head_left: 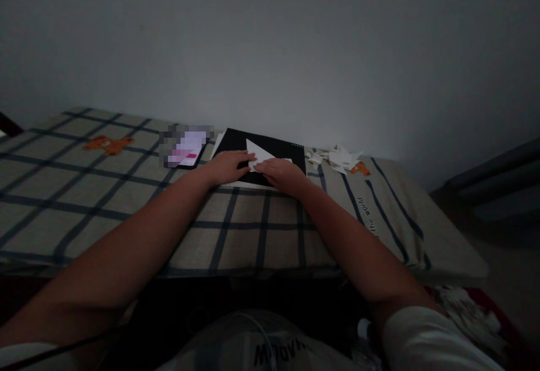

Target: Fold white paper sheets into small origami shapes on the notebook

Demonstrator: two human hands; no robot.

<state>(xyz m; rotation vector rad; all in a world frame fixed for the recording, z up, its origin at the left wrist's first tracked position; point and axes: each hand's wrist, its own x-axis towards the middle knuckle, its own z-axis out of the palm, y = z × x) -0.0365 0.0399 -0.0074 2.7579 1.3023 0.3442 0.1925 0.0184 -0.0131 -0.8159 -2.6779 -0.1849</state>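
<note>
A folded white sheet of paper [258,150], with a pointed triangular flap, lies on a black folder or board [274,141]. My left hand [228,167] holds the paper's left side, its fingers and thumb resting at the edge. From the right, my right hand [283,174] presses on the lower part of the same paper with fingers bent together. The fingertips of both hands come close to each other, and they cover the paper's lower portion.
A phone [189,149] with a lit screen lies left of the board. Right of it sits a pile of folded white paper pieces [341,158]. A checked cloth [206,241] covers the table, which stands against a grey wall [270,45].
</note>
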